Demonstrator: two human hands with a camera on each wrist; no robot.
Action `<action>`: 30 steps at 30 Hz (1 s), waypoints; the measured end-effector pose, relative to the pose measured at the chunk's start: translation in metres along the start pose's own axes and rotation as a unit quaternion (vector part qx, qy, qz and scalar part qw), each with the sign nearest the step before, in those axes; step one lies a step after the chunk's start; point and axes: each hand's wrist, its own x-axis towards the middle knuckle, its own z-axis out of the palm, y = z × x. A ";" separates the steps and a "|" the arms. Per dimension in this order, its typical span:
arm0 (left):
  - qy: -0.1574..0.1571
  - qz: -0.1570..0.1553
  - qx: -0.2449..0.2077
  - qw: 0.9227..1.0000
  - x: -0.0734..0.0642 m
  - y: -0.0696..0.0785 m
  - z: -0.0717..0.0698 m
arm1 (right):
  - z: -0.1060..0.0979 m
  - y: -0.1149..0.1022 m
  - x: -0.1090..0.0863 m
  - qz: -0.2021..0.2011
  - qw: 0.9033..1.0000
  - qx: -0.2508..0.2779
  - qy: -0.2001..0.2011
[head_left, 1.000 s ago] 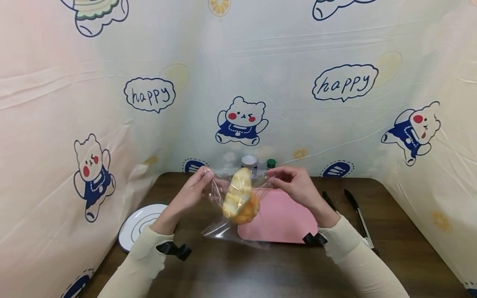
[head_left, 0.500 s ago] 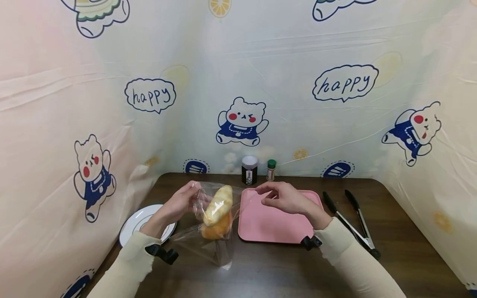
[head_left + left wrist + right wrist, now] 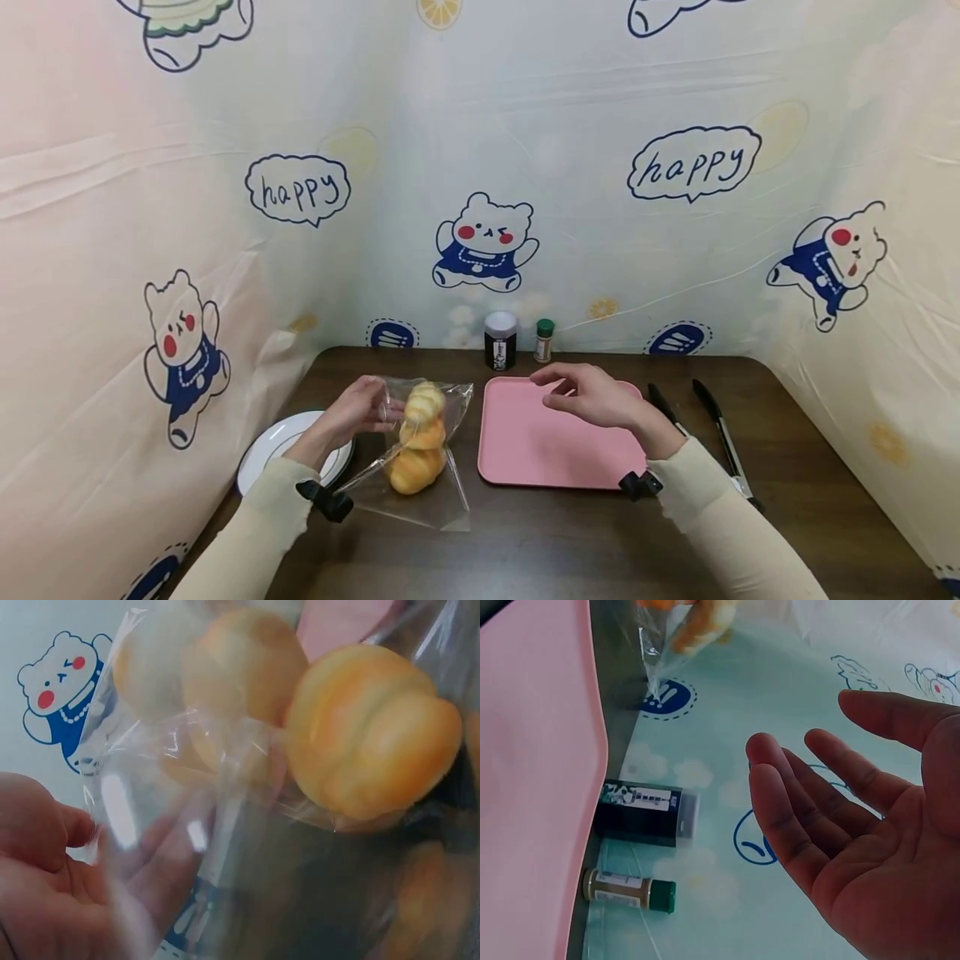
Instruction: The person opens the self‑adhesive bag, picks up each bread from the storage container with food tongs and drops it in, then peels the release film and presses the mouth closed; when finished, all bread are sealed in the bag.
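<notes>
A clear plastic bag [image 3: 442, 508] with several bread rolls [image 3: 417, 471] in it stands left of centre on the dark table. The rolls are golden-orange at the bottom, with a paler, ridged one on top. My left hand [image 3: 358, 412] is at the bag's left side, fingers extended; in the left wrist view its fingers [image 3: 169, 851] show through the plastic, beside the rolls [image 3: 371, 731]. Above the pink tray [image 3: 525, 454] hovers my right hand [image 3: 592, 398], holding nothing. The right wrist view shows its fingers [image 3: 780, 817] loosely bent and spread from the thumb.
At the left lies a white plate [image 3: 262, 446], partly behind my left forearm. A black jar [image 3: 500, 343] and a green-capped spice bottle [image 3: 543, 342] stand at the back. Tongs [image 3: 723, 433] lie on the right, partly covered by my right sleeve. Patterned cloth surrounds the table.
The bag has moved left and down, away from my right hand, which has let go of it. The rolls now sit more upright inside. My left hand's fingers have loosened.
</notes>
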 end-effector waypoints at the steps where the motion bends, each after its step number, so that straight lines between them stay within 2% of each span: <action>1: 0.004 -0.004 0.007 1.000 0.001 -0.001 0.000 | -0.001 0.001 -0.001 0.003 1.000 0.000 -0.002; 4: 0.008 -0.016 0.028 0.999 0.001 -0.002 0.000 | -0.003 0.006 -0.002 0.009 1.000 -0.001 -0.004; 9: -0.017 -0.041 0.079 0.996 -0.002 0.000 0.001 | -0.006 0.011 -0.006 0.028 1.000 -0.003 0.003; 12: -0.040 -0.054 0.133 0.989 -0.007 0.002 0.003 | -0.007 0.012 -0.009 0.032 0.999 0.001 0.004; 16: -0.054 -0.051 0.215 0.974 -0.012 0.004 0.008 | -0.009 0.013 -0.012 0.037 0.999 -0.002 0.006; 22: -0.045 -0.036 0.249 0.967 -0.008 0.001 0.018 | -0.014 0.018 -0.016 0.039 0.999 -0.013 0.013; 26: -0.031 -0.033 0.311 0.949 -0.008 0.001 0.019 | -0.018 0.024 -0.020 0.047 0.998 -0.019 0.022; 29: -0.017 -0.017 0.353 0.935 -0.009 0.004 0.018 | -0.026 0.032 -0.026 0.046 0.997 -0.041 0.038; 30: -0.016 -0.014 0.358 0.934 -0.010 0.005 0.019 | -0.029 0.034 -0.028 0.047 0.997 -0.050 0.045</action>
